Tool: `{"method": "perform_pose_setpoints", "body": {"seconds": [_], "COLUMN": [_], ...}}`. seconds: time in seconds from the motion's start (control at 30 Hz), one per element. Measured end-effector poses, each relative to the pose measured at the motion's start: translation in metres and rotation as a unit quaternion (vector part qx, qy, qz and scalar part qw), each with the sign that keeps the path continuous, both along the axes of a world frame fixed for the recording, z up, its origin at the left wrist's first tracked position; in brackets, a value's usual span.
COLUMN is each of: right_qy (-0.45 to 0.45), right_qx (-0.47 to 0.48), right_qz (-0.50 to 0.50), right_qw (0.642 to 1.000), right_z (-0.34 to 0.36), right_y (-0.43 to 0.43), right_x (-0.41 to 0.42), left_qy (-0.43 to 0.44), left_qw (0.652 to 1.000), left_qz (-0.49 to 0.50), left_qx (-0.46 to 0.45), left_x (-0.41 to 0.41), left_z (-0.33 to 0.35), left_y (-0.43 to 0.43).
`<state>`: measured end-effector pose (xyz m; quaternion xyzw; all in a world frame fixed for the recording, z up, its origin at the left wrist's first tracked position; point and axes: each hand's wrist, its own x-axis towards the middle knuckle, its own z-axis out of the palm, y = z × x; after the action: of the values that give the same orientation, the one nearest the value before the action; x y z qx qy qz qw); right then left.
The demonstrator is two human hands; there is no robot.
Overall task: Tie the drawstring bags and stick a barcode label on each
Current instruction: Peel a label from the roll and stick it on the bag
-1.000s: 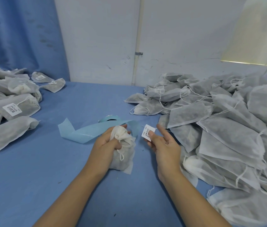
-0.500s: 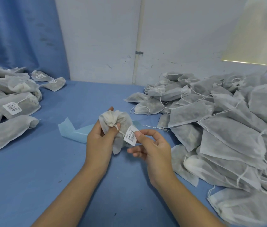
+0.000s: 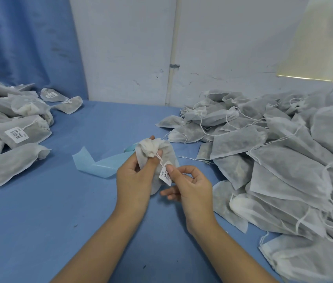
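Left hand point(image 3: 134, 178) grips a filled, gathered drawstring bag point(image 3: 162, 152); right hand point(image 3: 190, 184) pinches a barcode label point(image 3: 165, 176) against it.

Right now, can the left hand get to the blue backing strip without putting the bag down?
Probably not: the left hand is closed around the bag. The strip lies bare on the table just beyond it, but no fingers look free.

Barcode label point(image 3: 165, 173) against held bag point(image 3: 166, 155)

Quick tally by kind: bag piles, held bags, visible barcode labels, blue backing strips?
bag piles: 2
held bag: 1
barcode label at right hand: 1
barcode labels on left pile: 4
blue backing strip: 1
Total: 9
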<state>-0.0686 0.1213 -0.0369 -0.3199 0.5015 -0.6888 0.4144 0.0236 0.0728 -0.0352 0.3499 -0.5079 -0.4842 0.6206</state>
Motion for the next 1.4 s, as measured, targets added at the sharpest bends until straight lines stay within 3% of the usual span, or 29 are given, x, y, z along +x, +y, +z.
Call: {"method": "perform_pose_setpoints", "body": {"seconds": [0.2, 0.43, 0.63, 0.73, 1.0, 1.13, 1.27, 1.4], "right_qy": [0.161, 0.085, 0.040, 0.031, -0.178, -0.183, -0.157, -0.107], "right_qx": [0.060, -0.054, -0.068, -0.050, -0.063, -0.076, -0.062, -0.053], "right_qz": [-0.054, 0.012, -0.101, -0.124, 0.041, 0.038, -0.026, -0.057], "right_qw": [0.984, 0.995, 0.992, 0.991, 0.981, 0.979, 0.985, 0.991], "right_z": [-0.009, -0.007, -0.004, -0.006, -0.003, -0.003, -0.004, -0.006], "right_y": [-0.002, -0.002, -0.004, -0.005, -0.008, -0.009, -0.011, -0.012], "right_x": [-0.001, -0.006, -0.010, -0.013, -0.012, -0.014, -0.018, -0.019], "left_qy": [0.003, 0.025, 0.001, -0.029, 0.056, 0.061, -0.046, -0.099], "left_qw": [0.999, 0.996, 0.982, 0.980, 0.957, 0.957, 0.968, 0.968], "left_qz": [-0.006, -0.080, -0.181, -0.176, -0.246, -0.249, -0.230, -0.222], "left_qx": [0.033, 0.040, 0.055, 0.084, 0.144, 0.136, 0.083, 0.063], "left_x": [0.002, 0.001, -0.004, -0.004, 0.007, 0.005, 0.002, 0.003], "left_z": [0.003, 0.009, 0.007, 0.003, -0.002, -0.005, -0.006, -0.008], "left_y": [-0.001, 0.007, 0.012, 0.012, 0.001, 0.000, 0.001, 0.005]}}
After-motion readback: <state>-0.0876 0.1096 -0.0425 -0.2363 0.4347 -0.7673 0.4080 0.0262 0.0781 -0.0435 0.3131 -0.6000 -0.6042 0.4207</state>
